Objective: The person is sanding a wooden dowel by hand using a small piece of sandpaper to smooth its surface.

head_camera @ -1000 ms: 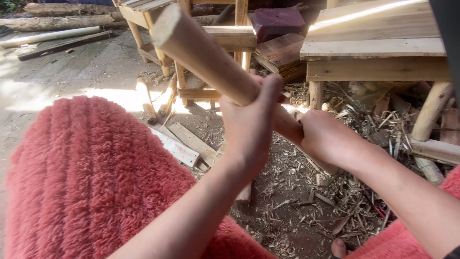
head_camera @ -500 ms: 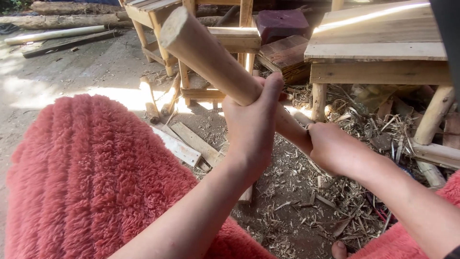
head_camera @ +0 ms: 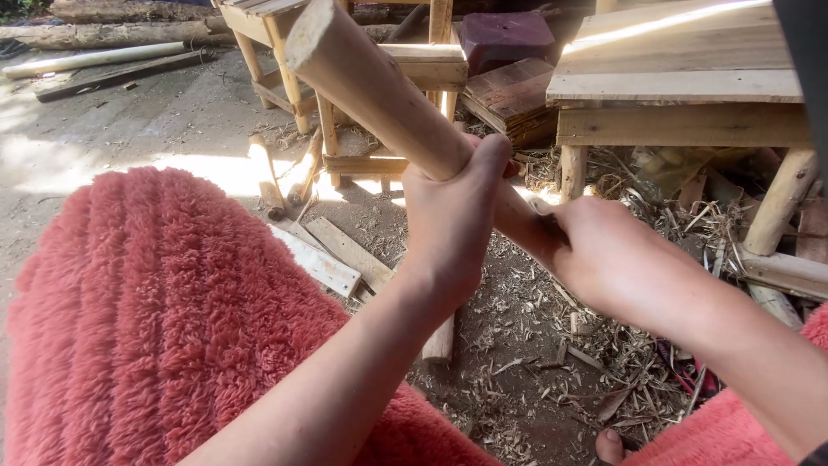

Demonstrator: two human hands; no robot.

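My left hand (head_camera: 453,224) wraps its fingers tight around the peeled wooden pole (head_camera: 379,95), which slants up and away over the shavings-littered ground (head_camera: 517,380). My right hand (head_camera: 604,255) clenches lower down. If either grip loosens, the pole could slip toward my knee.

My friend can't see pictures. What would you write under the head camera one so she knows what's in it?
Two bare hands grip a thick, pale wooden pole that slants up and away: the left hand higher, the right hand lower. Fluffy red fabric covers the person's lap, above wood shavings on the ground and rough wooden tables behind.
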